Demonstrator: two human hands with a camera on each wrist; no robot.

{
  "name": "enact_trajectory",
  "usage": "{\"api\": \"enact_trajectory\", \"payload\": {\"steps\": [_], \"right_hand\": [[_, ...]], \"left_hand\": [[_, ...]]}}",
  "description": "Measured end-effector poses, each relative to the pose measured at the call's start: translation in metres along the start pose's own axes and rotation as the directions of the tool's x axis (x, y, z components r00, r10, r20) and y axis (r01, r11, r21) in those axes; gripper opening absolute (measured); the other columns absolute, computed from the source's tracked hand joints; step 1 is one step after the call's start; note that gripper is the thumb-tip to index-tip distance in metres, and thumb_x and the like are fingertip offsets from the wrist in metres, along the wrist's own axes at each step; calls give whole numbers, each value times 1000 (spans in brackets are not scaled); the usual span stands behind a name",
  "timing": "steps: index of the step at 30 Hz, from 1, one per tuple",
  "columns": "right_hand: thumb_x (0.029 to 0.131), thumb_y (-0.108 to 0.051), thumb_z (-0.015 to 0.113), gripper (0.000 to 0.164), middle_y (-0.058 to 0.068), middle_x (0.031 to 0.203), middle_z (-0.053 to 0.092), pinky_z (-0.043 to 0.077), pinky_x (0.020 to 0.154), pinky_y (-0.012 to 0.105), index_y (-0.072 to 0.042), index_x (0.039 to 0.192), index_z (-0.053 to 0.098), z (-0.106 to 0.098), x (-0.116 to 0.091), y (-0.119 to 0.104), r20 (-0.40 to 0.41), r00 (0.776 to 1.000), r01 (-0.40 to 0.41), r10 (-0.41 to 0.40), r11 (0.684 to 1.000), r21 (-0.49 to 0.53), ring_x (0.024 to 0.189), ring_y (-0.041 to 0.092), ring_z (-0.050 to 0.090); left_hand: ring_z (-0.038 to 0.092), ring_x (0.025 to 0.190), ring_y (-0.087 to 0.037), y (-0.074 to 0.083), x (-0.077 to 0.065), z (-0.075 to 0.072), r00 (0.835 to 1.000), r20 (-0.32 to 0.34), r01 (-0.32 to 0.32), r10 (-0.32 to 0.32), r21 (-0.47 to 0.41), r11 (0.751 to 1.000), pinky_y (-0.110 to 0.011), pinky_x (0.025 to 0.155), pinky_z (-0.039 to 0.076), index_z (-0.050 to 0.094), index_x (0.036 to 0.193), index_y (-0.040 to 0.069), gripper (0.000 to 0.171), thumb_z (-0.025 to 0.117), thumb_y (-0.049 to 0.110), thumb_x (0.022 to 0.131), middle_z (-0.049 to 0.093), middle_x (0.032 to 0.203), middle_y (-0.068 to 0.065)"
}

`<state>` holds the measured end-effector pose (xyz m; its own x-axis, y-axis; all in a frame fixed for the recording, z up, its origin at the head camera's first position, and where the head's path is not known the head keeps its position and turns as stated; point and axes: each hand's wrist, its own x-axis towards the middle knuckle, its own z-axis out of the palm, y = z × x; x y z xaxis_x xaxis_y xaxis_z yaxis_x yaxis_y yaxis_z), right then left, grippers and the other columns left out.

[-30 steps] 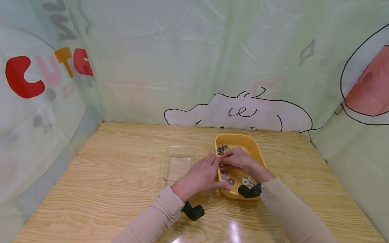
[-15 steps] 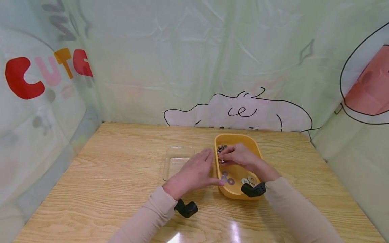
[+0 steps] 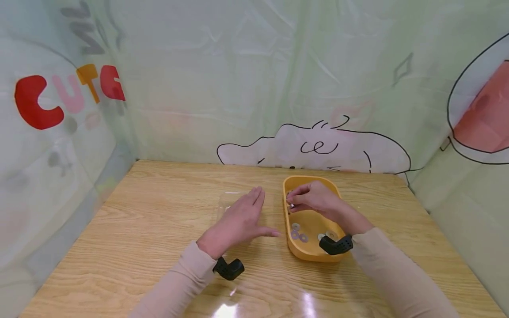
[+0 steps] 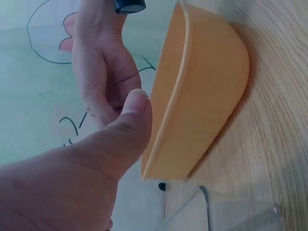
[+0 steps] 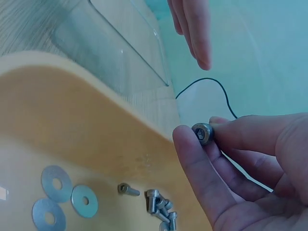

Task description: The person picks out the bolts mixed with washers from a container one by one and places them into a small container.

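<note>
My right hand (image 3: pixel 316 198) pinches a metal socket-head screw (image 5: pixel 203 133) between thumb and finger, over the yellow bin (image 3: pixel 314 256). Its round head with a hex recess faces the right wrist camera. Several similar screws (image 5: pixel 161 207) lie in the bin below, beside flat washers (image 5: pixel 57 184). My left hand (image 3: pixel 242 216) is held with fingers straight and thumb spread, holding nothing. It hovers over the clear plastic box (image 3: pixel 222 203) and covers most of it in the head view. The left wrist view shows its thumb in front of the bin's outer wall (image 4: pixel 207 86).
The bin and the clear box stand side by side on a wooden table (image 3: pixel 159 203). A printed curtain (image 3: pixel 191 88) hangs behind the table and at its sides. More washers (image 3: pixel 331 234) lie in the bin's near right part.
My left hand has left the bin's rim and moved left over the clear box. My right hand has risen slightly from the screws, with one screw now showing between its fingers.
</note>
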<state>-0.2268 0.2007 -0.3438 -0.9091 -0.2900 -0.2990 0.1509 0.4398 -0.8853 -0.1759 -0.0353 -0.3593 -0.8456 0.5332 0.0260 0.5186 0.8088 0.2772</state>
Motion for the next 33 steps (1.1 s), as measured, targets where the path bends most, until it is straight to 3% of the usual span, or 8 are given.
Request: {"api": "enact_trajectory", "payload": {"steps": [9, 19, 26, 33], "right_hand": [[96, -10, 65, 26, 17, 106, 71, 60, 85, 35, 7, 115, 66, 8, 4, -12, 24, 1000, 8, -7, 1000, -15, 93, 26, 73], [95, -7, 65, 23, 13, 101, 71, 57, 92, 44, 8, 113, 66, 19, 11, -19, 50, 999, 22, -22, 1000, -5, 90, 22, 73], [95, -4, 64, 21, 13, 100, 71, 54, 96, 47, 8, 112, 66, 30, 17, -23, 75, 997, 28, -28, 1000, 4, 88, 20, 72], [95, -5, 64, 20, 19, 105, 70, 54, 96, 49, 9, 110, 67, 43, 25, -28, 97, 995, 35, -36, 999, 16, 86, 19, 72]], "left_hand": [[23, 151, -32, -21, -12, -6, 998, -30, 49, -50, -31, 998, -45, 122, 25, 18, 156, -3, 112, 68, 65, 82, 17, 165, -19], [20, 153, -31, -44, -25, -8, 989, -47, 132, -137, -103, 986, -44, 123, 23, 15, 157, -2, 117, 70, 67, 80, 14, 166, -17], [15, 154, -29, -58, -33, -2, 975, -39, 207, -218, -190, 960, -44, 124, 21, 12, 158, 1, 118, 72, 66, 79, 10, 166, -16], [15, 154, -31, -67, -38, 7, 971, -45, 223, -237, -201, 954, -45, 124, 21, 14, 157, -2, 118, 72, 65, 79, 10, 165, -19]]}}
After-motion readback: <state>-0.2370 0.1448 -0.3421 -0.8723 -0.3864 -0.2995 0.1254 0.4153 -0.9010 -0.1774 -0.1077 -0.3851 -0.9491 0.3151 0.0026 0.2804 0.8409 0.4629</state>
